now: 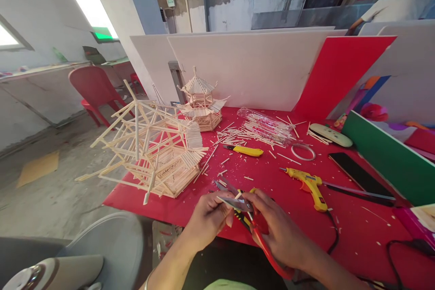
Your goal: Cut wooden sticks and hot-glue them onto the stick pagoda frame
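My right hand (277, 229) is closed around red-handled scissors (267, 251), whose blades point left toward my other hand. Pinched in the fingers of my left hand (211, 214) is a short wooden stick (239, 195), mostly hidden, close against the blades. Under my hands lies a tool with black and yellow handles (242, 220), partly covered. Beyond my left hand stands a large, open stick framework (159, 145) with a partly slatted roof. Behind it is a smaller pagoda model (199, 104) of the same sticks.
Loose sticks (238, 136) and a plastic bag of sticks (265, 124) lie mid-table. Nearby are a yellow utility knife (248, 151), a tape roll (303, 152), a yellow glue gun (307, 186) with its cord, and a black phone (356, 174). White boards (244, 72) stand behind; a person (396, 11) is beyond.
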`<state>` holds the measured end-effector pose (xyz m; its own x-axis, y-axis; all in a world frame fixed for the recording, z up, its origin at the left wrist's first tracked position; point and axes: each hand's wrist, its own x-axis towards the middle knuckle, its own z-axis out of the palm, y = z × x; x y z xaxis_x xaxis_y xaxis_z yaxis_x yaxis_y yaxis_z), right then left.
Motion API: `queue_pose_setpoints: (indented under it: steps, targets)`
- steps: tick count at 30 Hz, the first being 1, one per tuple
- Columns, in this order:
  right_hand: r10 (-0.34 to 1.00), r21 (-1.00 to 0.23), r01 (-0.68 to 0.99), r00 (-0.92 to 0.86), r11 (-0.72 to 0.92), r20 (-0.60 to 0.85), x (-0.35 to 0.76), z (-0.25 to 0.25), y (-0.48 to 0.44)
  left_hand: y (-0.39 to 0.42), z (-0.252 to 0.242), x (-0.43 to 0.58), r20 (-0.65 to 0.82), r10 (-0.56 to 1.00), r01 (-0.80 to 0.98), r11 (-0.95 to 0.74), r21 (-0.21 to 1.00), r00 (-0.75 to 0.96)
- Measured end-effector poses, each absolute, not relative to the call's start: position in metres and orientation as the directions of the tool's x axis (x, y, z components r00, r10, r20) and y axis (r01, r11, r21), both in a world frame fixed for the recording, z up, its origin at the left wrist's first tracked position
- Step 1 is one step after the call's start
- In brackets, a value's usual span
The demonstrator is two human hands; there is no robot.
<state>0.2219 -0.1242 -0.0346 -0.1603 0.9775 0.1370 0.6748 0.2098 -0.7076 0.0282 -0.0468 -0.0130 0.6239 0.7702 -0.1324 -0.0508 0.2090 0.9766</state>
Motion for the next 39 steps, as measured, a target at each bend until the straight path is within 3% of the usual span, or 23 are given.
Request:
queue_pose_setpoints:
  steps: [5,12,18,22,25,28,31,34,36,39]
  targets:
    - [0.970,-0.706,0.666,-0.192,0.239,0.147,0.223,-0.031,-0.123,-0.049,-0.012,0.030,-0.177,0.736,-0.073,0.293,0.953,0.654]
    - [0.986,-0.775,0.612,-0.138,0.156,0.090,0.224,-0.030,-0.119,-0.052,-0.018,0.032,-0.103,0.806,-0.017,0.139,0.990,0.583]
    - [0.980,-0.746,0.651,-0.197,0.143,0.016,0.231,-0.017,-0.101,-0.053,-0.024,0.040,-0.106,0.929,0.040,0.099,0.994,0.354]
    - [0.965,-0.731,0.672,-0.249,0.114,-0.078,0.234,-0.012,-0.098,-0.053,-0.030,0.039,-0.153,0.935,-0.075,0.186,0.980,0.319]
    - [0.952,-0.718,0.686,-0.283,0.119,-0.112,0.239,-0.011,-0.101,-0.048,-0.031,0.028,-0.227,0.929,-0.280,0.311,0.908,0.293]
    - [0.967,-0.691,0.720,-0.214,0.060,-0.139,0.250,-0.016,-0.095,-0.042,-0.030,0.017,-0.263,0.937,-0.367,0.335,0.868,0.231]
    - [0.984,-0.608,0.789,-0.026,-0.087,-0.174,0.260,-0.026,-0.077,-0.043,-0.033,0.015,-0.280,0.906,-0.236,0.361,0.902,0.318]
    - [0.984,-0.389,0.907,0.115,-0.159,-0.134,0.263,-0.040,-0.055,-0.047,-0.041,0.018,-0.276,0.913,-0.198,0.343,0.918,0.301]
    - [0.989,-0.262,0.955,0.122,-0.140,-0.083,0.262,-0.047,-0.043,-0.049,-0.044,0.018,-0.274,0.922,-0.194,0.332,0.923,0.274]
    - [0.994,-0.207,0.972,0.101,-0.109,-0.046,0.260,-0.055,-0.035,-0.047,-0.044,0.012,-0.282,0.921,-0.191,0.338,0.921,0.270]
